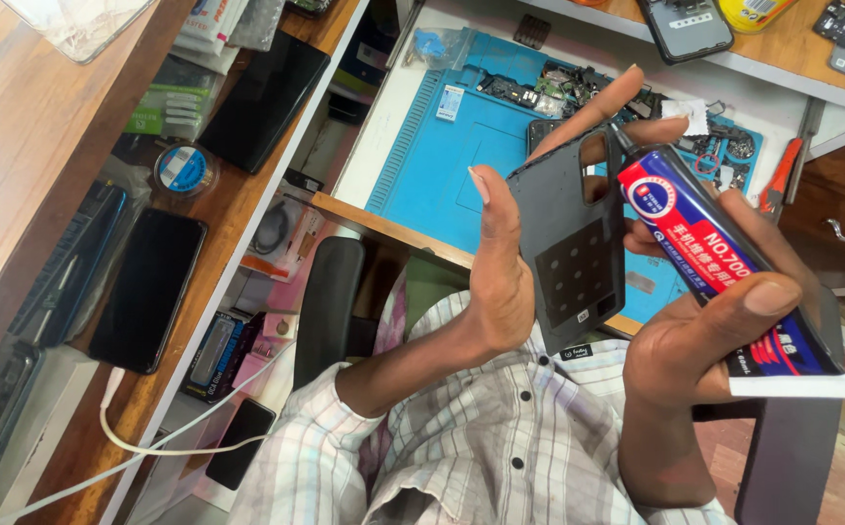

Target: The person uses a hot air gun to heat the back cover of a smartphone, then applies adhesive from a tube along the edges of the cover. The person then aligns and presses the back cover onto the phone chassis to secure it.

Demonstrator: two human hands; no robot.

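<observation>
While our left hand (500,282) grips the dark phone back cover (570,248) upright, thumb and fingers (592,102) clamped on its edges, our right hand (699,340) is wrapped shut around the glue tube (724,267). Its long axis runs from four o'clock to ten o'clock, nozzle touching the cover's top edge, above the blue mat (461,146) on the table (383,126).

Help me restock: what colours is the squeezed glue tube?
Red, blue and white glue tube, clearest in the head view.
</observation>
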